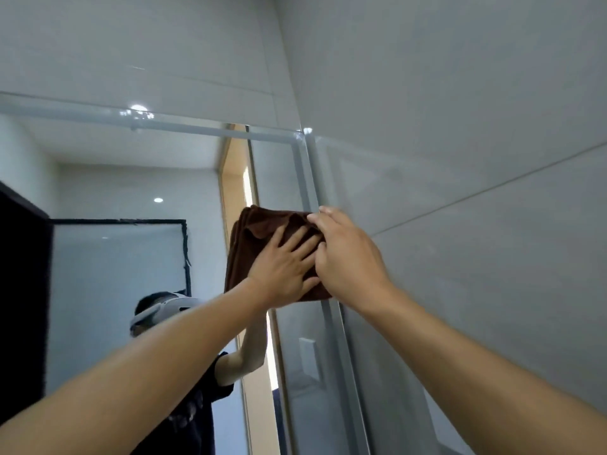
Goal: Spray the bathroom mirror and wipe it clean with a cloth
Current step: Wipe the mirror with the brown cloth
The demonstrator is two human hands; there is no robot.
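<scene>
**Cloth at the mirror's upper right edge — unwiped glass lies to the left and below**

Head view. The folded dark-brown terry cloth [259,244] is pressed flat against the frameless wall mirror with the frosted white border strip [115,192], high up, its right side against the mirror's right-hand vertical border. The cloth hangs taller than it is wide; its long axis runs roughly up and down, parallel to that edge.

Left hand [285,270]: palm on the cloth's lower right part, fingers [297,239] straight and spread, pointing up and to the right — pressing, not gripping. Right hand [345,254]: at the cloth's upper right corner, fingers curled over the top edge, apparently pinching the fabric there; the thumb is hidden behind the hand, so the grip itself is a judgement. The two hands touch or nearly touch at the knuckles.

Key relation: both hands sit on the cloth's right portion, with the grey tiled wall [476,142] just beside them. No room to travel right; any stroke must run left or down across the glass. The left hand is better placed to lead it.

No spray bottle in view. Blur prevents judging wetness or streaks.
</scene>
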